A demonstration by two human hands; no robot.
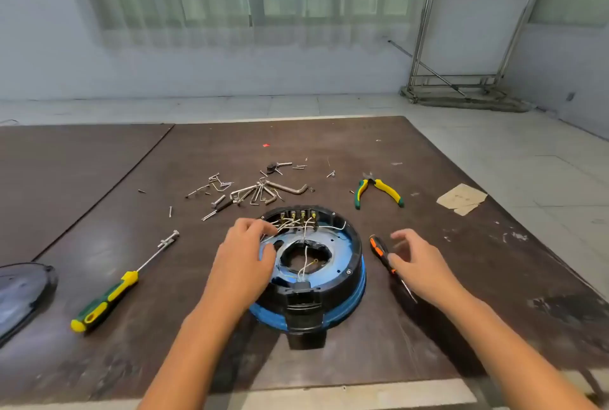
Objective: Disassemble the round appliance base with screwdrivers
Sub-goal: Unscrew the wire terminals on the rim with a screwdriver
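The round black-and-blue appliance base (342,264) lies open on the dark board, white wires showing inside. My left hand (244,261) rests on its left rim, fingers curled over the edge and into the wiring. My right hand (418,264) hovers just right of the base with loosely spread fingers, holding nothing. Under it lies an orange-and-black screwdriver (379,249), its shaft partly hidden by the hand. A green-and-yellow screwdriver (108,297) lies far to the left.
Loose screws and hex keys (260,192) are scattered behind the base. Green-and-yellow pliers (379,190) lie at the back right, near a cardboard scrap (461,198). A dark cover piece (19,291) sits at the left edge. The board (461,327) ends near my body.
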